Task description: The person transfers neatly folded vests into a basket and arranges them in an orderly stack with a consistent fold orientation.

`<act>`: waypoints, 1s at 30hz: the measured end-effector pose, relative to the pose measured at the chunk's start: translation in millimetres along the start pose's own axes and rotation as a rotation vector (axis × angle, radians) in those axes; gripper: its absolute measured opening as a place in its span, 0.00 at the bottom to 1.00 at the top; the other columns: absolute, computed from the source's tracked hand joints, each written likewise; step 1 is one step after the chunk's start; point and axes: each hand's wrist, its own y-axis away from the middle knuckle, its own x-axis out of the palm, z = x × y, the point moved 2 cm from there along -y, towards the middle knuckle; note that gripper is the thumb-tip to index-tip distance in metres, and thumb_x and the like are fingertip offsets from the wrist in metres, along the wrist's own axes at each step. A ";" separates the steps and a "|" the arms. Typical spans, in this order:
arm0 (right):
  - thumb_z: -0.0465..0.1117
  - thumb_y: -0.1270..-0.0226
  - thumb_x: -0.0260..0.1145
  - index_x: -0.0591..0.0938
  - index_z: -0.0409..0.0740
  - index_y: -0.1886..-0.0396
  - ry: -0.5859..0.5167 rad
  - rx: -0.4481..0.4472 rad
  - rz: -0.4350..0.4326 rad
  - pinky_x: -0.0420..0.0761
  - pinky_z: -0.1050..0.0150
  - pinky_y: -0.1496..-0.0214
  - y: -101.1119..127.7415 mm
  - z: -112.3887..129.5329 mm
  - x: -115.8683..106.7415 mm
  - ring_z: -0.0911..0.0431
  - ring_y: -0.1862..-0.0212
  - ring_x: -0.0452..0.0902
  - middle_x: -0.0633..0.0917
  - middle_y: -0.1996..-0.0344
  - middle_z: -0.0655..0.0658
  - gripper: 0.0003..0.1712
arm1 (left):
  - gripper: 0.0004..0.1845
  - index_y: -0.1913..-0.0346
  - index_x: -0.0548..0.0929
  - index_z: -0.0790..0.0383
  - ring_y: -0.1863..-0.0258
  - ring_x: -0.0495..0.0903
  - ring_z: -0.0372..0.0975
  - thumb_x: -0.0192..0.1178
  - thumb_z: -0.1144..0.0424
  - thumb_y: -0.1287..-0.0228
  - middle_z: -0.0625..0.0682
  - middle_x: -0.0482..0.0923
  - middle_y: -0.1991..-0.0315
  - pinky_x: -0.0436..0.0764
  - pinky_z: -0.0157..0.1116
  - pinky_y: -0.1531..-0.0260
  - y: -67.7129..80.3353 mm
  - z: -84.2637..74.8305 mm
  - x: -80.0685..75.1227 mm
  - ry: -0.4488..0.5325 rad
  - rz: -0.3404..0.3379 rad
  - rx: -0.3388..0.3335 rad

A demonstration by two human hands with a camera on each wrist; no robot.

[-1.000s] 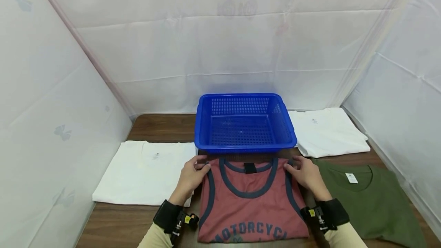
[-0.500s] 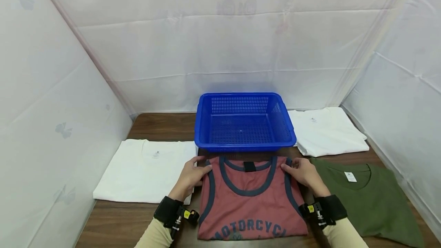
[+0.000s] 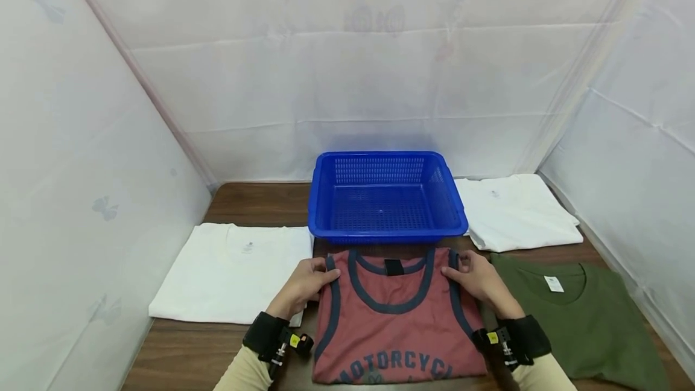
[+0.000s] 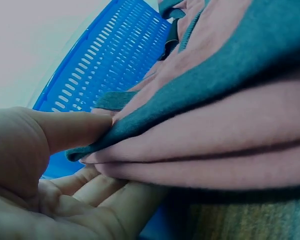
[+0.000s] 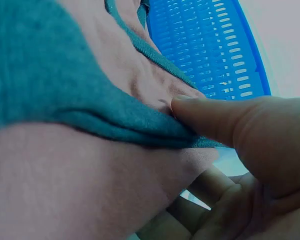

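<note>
The left hand (image 3: 304,283) and right hand (image 3: 480,276) each pinch one shoulder of a dark-trimmed red fabric tank top (image 3: 399,332), thumb above, fingers beneath, gap narrow; covered fingertips appear partly hidden. The garment lies on the near side of a rectangular blue plastic basket (image 3: 380,203).

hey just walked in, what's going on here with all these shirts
A person is pinching a red sleeveless top near its shoulders, the left hand at one and the right hand at the other. The top is at the near side of a blue basket and isn't in it. On the wooden table, a folded white garment lies to the left; to the right lie a green shirt and, beyond it, another white garment.
</note>
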 end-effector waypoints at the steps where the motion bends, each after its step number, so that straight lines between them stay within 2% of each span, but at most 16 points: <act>1: 0.53 0.28 0.68 0.75 0.26 0.42 -0.013 0.014 0.001 0.83 0.50 0.58 0.0 -0.8 0.1 0.44 0.58 0.83 0.84 0.61 0.35 0.34 | 0.13 0.51 0.82 0.71 0.71 0.86 0.40 0.63 0.63 0.27 0.56 0.86 0.65 0.87 0.38 0.73 -0.3 0.8 0.2 0.005 0.004 0.007; 3: 0.53 0.28 0.69 0.79 0.30 0.57 -0.054 0.037 0.001 0.82 0.55 0.63 -0.1 -2.6 0.7 0.49 0.67 0.81 0.82 0.73 0.42 0.26 | 0.13 0.50 0.81 0.71 0.71 0.86 0.40 0.61 0.63 0.26 0.56 0.87 0.65 0.86 0.38 0.73 -0.3 1.9 0.5 0.017 0.014 0.021; 4: 0.52 0.29 0.69 0.79 0.34 0.66 -0.076 0.043 0.001 0.79 0.58 0.67 -0.4 -3.3 1.2 0.52 0.72 0.78 0.78 0.79 0.47 0.23 | 0.13 0.49 0.80 0.71 0.71 0.86 0.40 0.61 0.62 0.25 0.56 0.87 0.65 0.86 0.38 0.74 -0.3 2.3 0.7 0.024 0.020 0.026; 5: 0.52 0.29 0.70 0.75 0.38 0.72 -0.095 0.044 -0.001 0.76 0.60 0.70 -0.5 -3.9 1.8 0.54 0.76 0.73 0.72 0.82 0.50 0.23 | 0.13 0.49 0.79 0.71 0.70 0.86 0.40 0.60 0.62 0.24 0.56 0.88 0.64 0.86 0.38 0.74 0.0 2.6 0.8 0.029 0.027 0.032; 7: 0.51 0.28 0.69 0.67 0.43 0.77 -0.105 0.028 -0.006 0.69 0.62 0.72 -1.0 -4.9 2.8 0.56 0.80 0.64 0.62 0.85 0.52 0.26 | 0.13 0.47 0.78 0.71 0.70 0.86 0.40 0.58 0.61 0.22 0.57 0.88 0.64 0.86 0.38 0.74 0.8 3.1 0.9 0.033 0.037 0.046; 9: 0.50 0.27 0.68 0.70 0.42 0.72 -0.092 -0.012 -0.013 0.69 0.61 0.71 -0.4 -5.0 3.4 0.55 0.77 0.66 0.65 0.82 0.51 0.22 | 0.14 0.45 0.76 0.70 0.71 0.86 0.41 0.56 0.61 0.21 0.57 0.88 0.64 0.86 0.39 0.75 1.6 3.2 1.0 0.030 0.040 0.060; 11: 0.50 0.24 0.65 0.74 0.38 0.60 -0.060 -0.058 -0.011 0.71 0.59 0.67 0.1 -4.9 4.0 0.52 0.71 0.73 0.72 0.76 0.47 0.19 | 0.15 0.44 0.75 0.70 0.71 0.86 0.41 0.55 0.60 0.20 0.58 0.88 0.63 0.86 0.39 0.76 1.9 4.0 0.8 0.022 0.037 0.070; 14: 0.50 0.20 0.61 0.71 0.36 0.43 -0.036 -0.106 0.029 0.75 0.55 0.60 2.1 -4.4 4.8 0.46 0.56 0.80 0.79 0.63 0.40 0.22 | 0.15 0.43 0.74 0.69 0.73 0.86 0.42 0.55 0.59 0.20 0.59 0.88 0.64 0.85 0.39 0.79 1.9 5.3 0.2 0.004 0.034 0.077; 16: 0.49 0.19 0.59 0.69 0.37 0.41 -0.032 -0.125 0.050 0.75 0.54 0.58 2.6 -4.0 4.7 0.45 0.53 0.80 0.80 0.59 0.38 0.22 | 0.16 0.42 0.74 0.69 0.74 0.86 0.42 0.54 0.59 0.19 0.59 0.88 0.64 0.83 0.38 0.81 1.5 5.5 -0.2 -0.010 0.032 0.087; 19: 0.46 0.20 0.60 0.67 0.38 0.44 -0.064 -0.129 0.077 0.73 0.55 0.60 3.5 -3.5 3.0 0.46 0.57 0.78 0.78 0.60 0.38 0.19 | 0.16 0.41 0.74 0.68 0.78 0.84 0.41 0.54 0.59 0.19 0.59 0.87 0.67 0.80 0.36 0.85 0.1 5.2 0.3 -0.037 0.024 0.112; 22: 0.46 0.21 0.62 0.68 0.36 0.45 -0.084 -0.099 0.086 0.73 0.58 0.64 4.4 -4.7 0.9 0.51 0.64 0.76 0.77 0.66 0.41 0.20 | 0.15 0.43 0.74 0.67 0.81 0.81 0.40 0.54 0.59 0.19 0.57 0.86 0.72 0.76 0.35 0.88 -0.8 5.8 1.6 -0.072 0.002 0.136; 27: 0.50 0.22 0.62 0.80 0.37 0.56 -0.127 -0.036 0.106 0.76 0.61 0.70 4.9 -9.0 1.2 0.53 0.74 0.77 0.77 0.80 0.48 0.18 | 0.12 0.48 0.74 0.65 0.82 0.78 0.39 0.54 0.58 0.19 0.51 0.79 0.78 0.74 0.35 0.85 0.8 7.2 3.6 -0.137 -0.029 0.159; 30: 0.50 0.21 0.61 0.83 0.40 0.63 -0.155 -0.059 0.120 0.77 0.61 0.71 4.5 -9.4 2.3 0.53 0.75 0.79 0.78 0.82 0.49 0.18 | 0.12 0.48 0.74 0.64 0.84 0.76 0.38 0.53 0.57 0.19 0.49 0.76 0.80 0.73 0.35 0.84 2.2 7.5 3.0 -0.165 -0.028 0.168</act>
